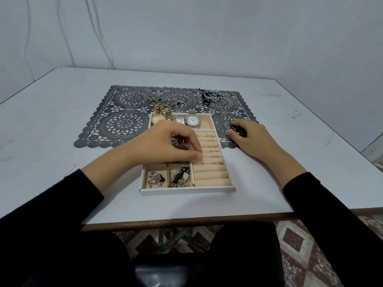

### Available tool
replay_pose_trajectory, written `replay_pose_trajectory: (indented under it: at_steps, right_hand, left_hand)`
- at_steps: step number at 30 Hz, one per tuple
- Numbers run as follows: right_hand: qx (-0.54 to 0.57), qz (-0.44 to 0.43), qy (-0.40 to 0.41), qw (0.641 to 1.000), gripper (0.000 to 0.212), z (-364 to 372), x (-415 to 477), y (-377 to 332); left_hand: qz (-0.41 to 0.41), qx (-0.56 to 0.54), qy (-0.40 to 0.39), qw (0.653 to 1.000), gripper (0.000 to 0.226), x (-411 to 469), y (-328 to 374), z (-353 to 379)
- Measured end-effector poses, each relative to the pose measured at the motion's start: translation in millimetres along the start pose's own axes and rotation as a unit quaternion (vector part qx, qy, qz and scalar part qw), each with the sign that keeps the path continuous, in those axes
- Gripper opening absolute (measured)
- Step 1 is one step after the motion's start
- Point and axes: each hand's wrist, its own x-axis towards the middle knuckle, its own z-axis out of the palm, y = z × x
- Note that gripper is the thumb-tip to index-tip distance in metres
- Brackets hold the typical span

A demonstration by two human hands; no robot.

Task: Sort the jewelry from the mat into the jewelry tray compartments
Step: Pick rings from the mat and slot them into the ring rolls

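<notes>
From the head camera, your left hand (172,146) reached over the middle of the jewelry tray (186,191). Its fingers were curled and bunched against the thumb, with the tips down on the ring rolls (209,169) on the tray's right side. I could not tell whether a ring sat between those fingertips.

Your right hand (250,137) lay on the right part of the mat (124,121), just beside the tray. Its fingers were arched loosely and the tips touched the lace pattern. Nothing showed in its grasp.

The tray stood on the table (62,162), its far end overlapping the mat's near edge. Three watches lay side by side in its far compartment: a gold watch (158,119), a small square watch (180,120) and a silver watch (193,121). Several rings (213,151) were already tucked in the rolls. The near left compartment held silver pieces (155,179), and the one next to it held a tangle with pearls (181,177).

Still on the mat were chains (165,102) just behind the tray and dark bracelets (211,94) near the far right corner. Small rings seemed to lie close to the bracelets, too fine to make out.
</notes>
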Motion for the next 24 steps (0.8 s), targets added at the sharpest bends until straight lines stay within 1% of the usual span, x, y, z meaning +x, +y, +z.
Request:
replay_pose_trajectory:
  at_steps: [2,4,7,10,13,15,17,20,24]
  right_hand:
    - [0.008,0.0,0.001,1.0,0.037,-1.7,-0.1,-1.0]
    - [0.018,-0.001,0.005,1.0,0.034,-2.9,0.4,-1.8]
    - [0.025,0.0,0.019,1.0,0.031,-3.7,5.4,-1.6]
    - [0.034,0.003,0.051,0.998,0.031,-4.1,17.5,-0.8]
    - [0.049,0.004,0.065,0.997,0.031,-2.7,36.1,-2.6]
    - [0.047,0.007,0.068,0.997,0.031,-0.2,51.1,-3.1]
    - [0.039,0.012,0.07,0.997,0.032,3.4,66.5,-3.4]
    - [0.035,0.029,0.071,0.996,0.031,11.0,89.3,-1.0]
    - [0.019,0.047,0.078,0.996,0.029,19.8,112.8,4.0]
  left_hand:
    - [-0.001,-0.015,0.028,0.999,0.012,1.8,-0.4,-4.3]
    - [-0.004,-0.019,0.073,0.997,0.01,5.4,-2.5,-10.9]
    - [-0.007,-0.001,0.152,0.988,0.011,14.3,-13.4,-23.7]
    - [-0.033,0.014,0.22,0.975,0.014,26.1,-33.0,-38.6]
    - [-0.057,0.051,0.267,0.961,0.014,38.7,-57.6,-54.2]
    - [-0.076,0.075,0.284,0.953,0.012,48.8,-75.6,-63.8]
    - [-0.099,0.101,0.288,0.947,0.015,59.3,-94.6,-73.1]
    - [-0.131,0.142,0.27,0.943,0.023,74.3,-118.4,-83.0]
    - [-0.14,0.168,0.244,0.945,0.023,92.1,-134.1,-86.0]
